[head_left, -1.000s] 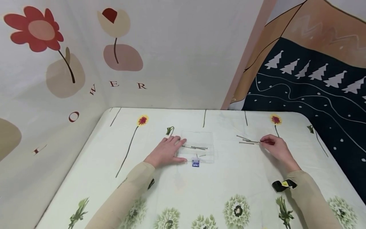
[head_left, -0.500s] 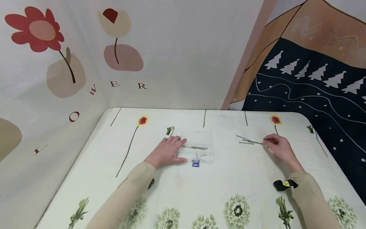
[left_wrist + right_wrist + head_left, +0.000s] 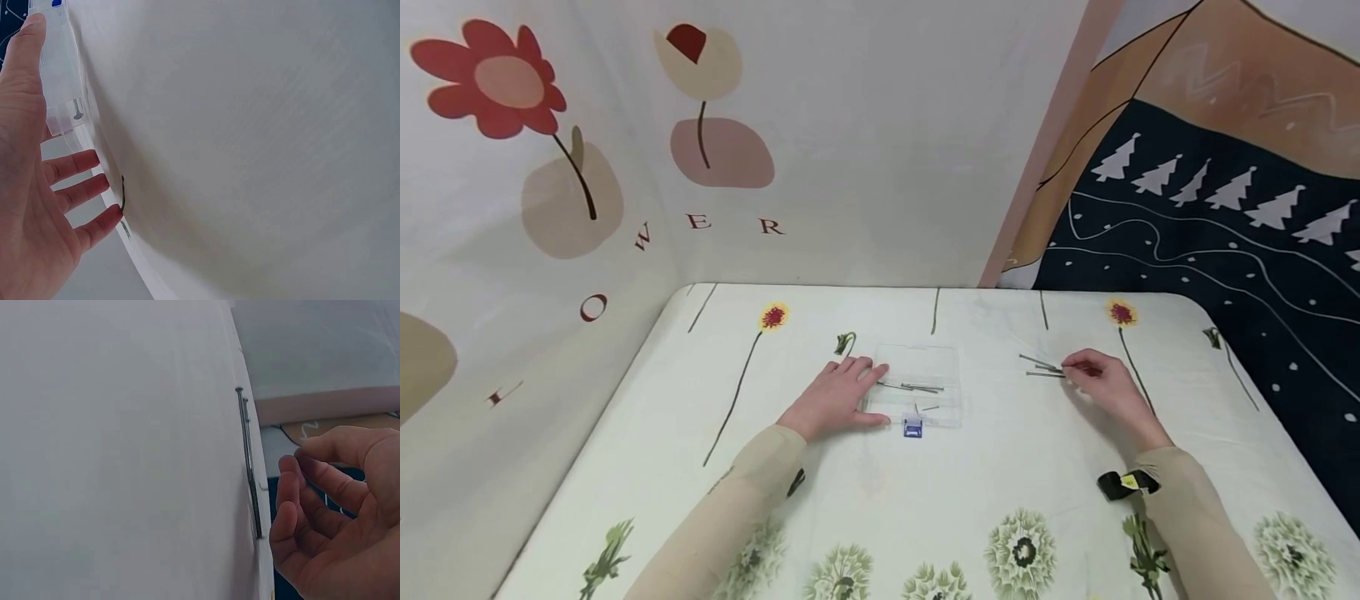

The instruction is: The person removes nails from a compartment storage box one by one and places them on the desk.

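My left hand (image 3: 838, 396) lies with spread, straight fingers against the left side of a clear plastic divided case (image 3: 917, 360). The left wrist view shows the thumb along the case (image 3: 62, 69), the other fingers near the cloth. Several thin nails (image 3: 919, 387) lie inside, with smaller pieces in the front compartment. To the right, my right hand (image 3: 1101, 379) is at the near ends of several loose long nails (image 3: 1039, 369). Its thumb and forefinger tips meet in the right wrist view, beside the nails (image 3: 249, 462); I cannot tell whether they pinch one.
A blue label (image 3: 913, 428) sits at the case's front edge. White flowered cloth (image 3: 970, 475) covers the table. Printed hangings (image 3: 880, 150) stand behind and at the left, and a dark one with trees (image 3: 1217, 242) on the right. A black strap (image 3: 1127, 483) is on my right wrist.
My right hand shifted slightly right, then moved back left over the near ends of the loose nails. My left hand and the case have stayed put.
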A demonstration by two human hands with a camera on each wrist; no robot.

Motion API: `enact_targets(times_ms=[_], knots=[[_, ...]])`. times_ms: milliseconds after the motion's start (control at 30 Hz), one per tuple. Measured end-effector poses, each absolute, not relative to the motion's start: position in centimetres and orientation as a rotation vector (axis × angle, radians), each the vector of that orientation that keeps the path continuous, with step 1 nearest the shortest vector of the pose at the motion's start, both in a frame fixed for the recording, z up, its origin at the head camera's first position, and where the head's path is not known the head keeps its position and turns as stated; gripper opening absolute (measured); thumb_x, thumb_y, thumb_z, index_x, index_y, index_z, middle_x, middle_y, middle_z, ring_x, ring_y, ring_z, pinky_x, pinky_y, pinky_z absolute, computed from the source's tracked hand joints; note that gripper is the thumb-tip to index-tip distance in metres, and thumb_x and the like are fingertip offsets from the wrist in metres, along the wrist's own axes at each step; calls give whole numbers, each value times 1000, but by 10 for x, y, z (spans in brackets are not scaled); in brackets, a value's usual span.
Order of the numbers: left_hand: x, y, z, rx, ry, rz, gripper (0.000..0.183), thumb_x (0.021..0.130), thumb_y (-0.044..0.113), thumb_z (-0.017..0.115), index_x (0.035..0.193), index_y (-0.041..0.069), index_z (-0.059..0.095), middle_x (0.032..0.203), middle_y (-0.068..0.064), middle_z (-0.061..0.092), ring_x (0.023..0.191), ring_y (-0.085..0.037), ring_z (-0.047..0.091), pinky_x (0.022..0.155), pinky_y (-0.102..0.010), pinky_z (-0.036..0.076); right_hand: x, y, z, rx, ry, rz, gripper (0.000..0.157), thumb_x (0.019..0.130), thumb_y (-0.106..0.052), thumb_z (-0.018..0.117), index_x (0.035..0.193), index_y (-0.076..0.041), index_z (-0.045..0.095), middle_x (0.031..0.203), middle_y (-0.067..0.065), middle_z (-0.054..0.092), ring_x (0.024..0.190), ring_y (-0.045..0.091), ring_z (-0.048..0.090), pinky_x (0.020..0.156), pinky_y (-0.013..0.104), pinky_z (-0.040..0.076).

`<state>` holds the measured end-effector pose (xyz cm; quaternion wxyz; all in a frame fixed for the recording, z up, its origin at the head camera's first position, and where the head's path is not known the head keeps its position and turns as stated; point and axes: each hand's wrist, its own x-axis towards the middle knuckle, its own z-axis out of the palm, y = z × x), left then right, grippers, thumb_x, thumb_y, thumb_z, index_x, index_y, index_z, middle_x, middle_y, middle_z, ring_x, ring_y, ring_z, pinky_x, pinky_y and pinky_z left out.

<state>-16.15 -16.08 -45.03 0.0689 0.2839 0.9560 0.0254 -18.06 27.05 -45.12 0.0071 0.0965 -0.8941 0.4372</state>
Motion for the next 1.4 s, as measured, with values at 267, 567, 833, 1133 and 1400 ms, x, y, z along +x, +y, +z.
enact_targets(times_ms=[267, 567, 833, 1133, 1400], knots=[[-162, -161, -449, 861, 2880, 89, 90, 84, 73, 50, 151, 16, 33, 145, -11, 40, 131, -28, 37, 105, -51, 29, -185, 246, -451, 366, -2821, 1419, 18, 96, -9, 59, 107, 5, 65, 99, 17, 64, 82, 15, 56, 68, 23, 46], [-161, -162, -451, 859, 2878, 80, 90, 84, 73, 51, 151, 15, 34, 144, -12, 41, 130, -28, 38, 104, -51, 31, -188, 215, -452, 470, -2847, 1427, 13, 96, -8, 60, 102, 2, 66, 103, 15, 65, 89, 22, 58, 75, 32, 46], [-161, -162, -450, 883, 2881, 109, 93, 81, 73, 54, 151, 14, 34, 143, -13, 42, 130, -29, 38, 104, -51, 31, -186, 189, -452, 560, -2855, 1436, 9, 94, -5, 61, 98, -1, 68, 95, 8, 67, 86, 22, 61, 77, 37, 47], [-162, -163, -452, 865, 2872, 110, 91, 83, 72, 51, 151, 16, 33, 145, -11, 39, 131, -28, 36, 105, -51, 29, -186, 165, -447, 703, -2809, 1460, 8, 91, -2, 62, 94, -2, 69, 89, 3, 67, 83, 18, 61, 77, 36, 49], [-163, -162, -452, 855, 2866, 110, 90, 84, 72, 51, 152, 17, 32, 146, -11, 39, 133, -28, 35, 107, -51, 27, -186, 149, -443, 758, -2790, 1495, 9, 91, -2, 61, 94, 0, 69, 89, 4, 67, 82, 17, 60, 75, 32, 49]])
